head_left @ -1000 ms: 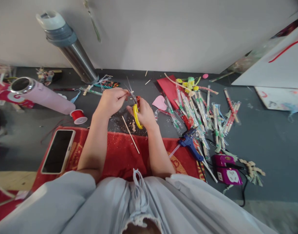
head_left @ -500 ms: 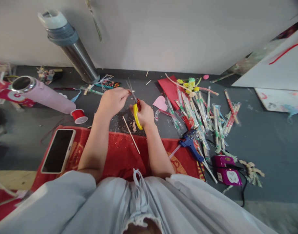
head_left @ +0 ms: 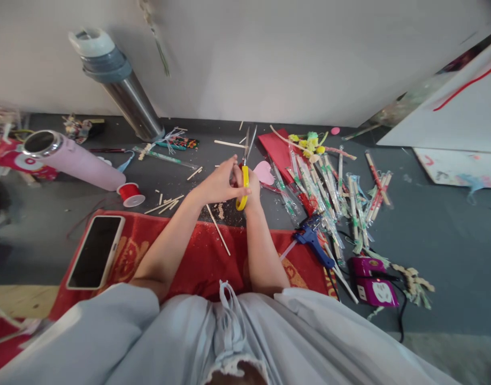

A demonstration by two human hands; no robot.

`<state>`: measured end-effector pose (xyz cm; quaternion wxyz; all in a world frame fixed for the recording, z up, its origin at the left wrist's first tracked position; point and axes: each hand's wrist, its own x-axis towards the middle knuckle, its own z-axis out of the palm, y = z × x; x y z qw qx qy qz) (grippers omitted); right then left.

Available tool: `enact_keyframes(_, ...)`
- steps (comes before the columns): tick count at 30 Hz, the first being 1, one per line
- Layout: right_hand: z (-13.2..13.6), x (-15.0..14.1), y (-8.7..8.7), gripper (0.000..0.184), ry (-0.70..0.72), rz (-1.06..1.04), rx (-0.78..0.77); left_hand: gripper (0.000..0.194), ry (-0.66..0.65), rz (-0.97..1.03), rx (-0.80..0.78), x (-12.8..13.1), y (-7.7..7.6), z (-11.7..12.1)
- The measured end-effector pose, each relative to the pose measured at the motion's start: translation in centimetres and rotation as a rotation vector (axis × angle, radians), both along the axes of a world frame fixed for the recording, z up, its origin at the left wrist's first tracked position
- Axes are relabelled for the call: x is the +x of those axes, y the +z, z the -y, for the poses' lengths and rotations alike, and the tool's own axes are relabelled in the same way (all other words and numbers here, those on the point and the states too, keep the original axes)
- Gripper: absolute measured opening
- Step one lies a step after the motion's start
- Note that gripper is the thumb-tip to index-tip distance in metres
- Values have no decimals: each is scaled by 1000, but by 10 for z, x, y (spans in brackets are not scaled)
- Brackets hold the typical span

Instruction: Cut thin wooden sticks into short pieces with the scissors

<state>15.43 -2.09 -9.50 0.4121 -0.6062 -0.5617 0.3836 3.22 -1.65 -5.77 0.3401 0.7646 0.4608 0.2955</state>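
My right hand (head_left: 252, 188) is closed around the yellow-handled scissors (head_left: 244, 187), whose blades point away from me and stand apart. Close against it on the left is my left hand (head_left: 217, 184), its thumb stretched across the scissors' handle and its fingers bent but apart; nothing shows in its grip. A pale thin stick (head_left: 229, 143) reaches up to the blades; whether it touches them I cannot tell. Small cut bits (head_left: 220, 211) lie below my hands, beside a longer stick (head_left: 219, 230) that runs onto the red cloth (head_left: 197, 246). Several short sticks (head_left: 165, 204) lie left of my left wrist.
At left stand a steel flask (head_left: 133, 101), a pink tumbler (head_left: 81, 163), a red ribbon spool (head_left: 130, 195) and a phone (head_left: 96, 252). Wrapped sticks (head_left: 317, 182), a pink paper heart (head_left: 264, 173), a blue glue gun (head_left: 314, 243) and a purple power strip (head_left: 374, 280) crowd the right.
My left hand has moved right, up against the scissors, and its pinch has loosened. The scissors have shifted right and turned more upright. Short sticks formerly behind my left arm now show.
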Motion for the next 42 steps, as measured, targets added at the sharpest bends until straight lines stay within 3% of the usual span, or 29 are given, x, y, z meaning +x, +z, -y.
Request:
enact_keyframes(2, 0, 0, 2, 48, -22, -7, -37, 112, -82, 91, -122, 3, -14, -4)
enact_keyframes(4, 0, 0, 4, 45, -35, -9, -44, 115, -95, 154, -167, 5, -25, -7)
enact_keyframes(8, 2, 0, 5, 44, -38, -44, -40, 108, -78, 235, -96, 7, -41, -10)
enact_keyframes(14, 6, -3, 5, 46, -58, -111, -4, 105, -53, 245, -56, 9, -47, -12)
enact_keyframes(21, 5, -4, 8, 51, -55, -34, -20, 99, -74, 269, -58, 7, -47, -12)
enact_keyframes(24, 4, -4, 8, 50, -39, 14, -43, 104, -94, 272, -114, 5, -40, -12)
enact_keyframes(28, 4, -4, 12, 49, -17, 73, -22, 106, -121, 304, -149, -8, -15, -11)
enact_keyframes(30, 5, -3, 15, 48, -23, 124, -12, 96, -111, 307, -196, -25, 0, -11)
enact_keyframes(33, 6, -3, 18, 47, -55, 198, -3, 62, 0, 201, -240, -56, 20, -12)
enact_keyframes(35, 7, -4, 17, 48, -68, 236, 28, 40, 155, 15, -191, -74, 29, -11)
enact_keyframes(39, 7, -8, 10, 51, -41, 324, 148, 25, 443, -183, 103, -86, 42, -7)
enact_keyframes(42, 8, -11, 8, 50, 23, 381, 199, 24, 414, -271, 275, -78, 50, -3)
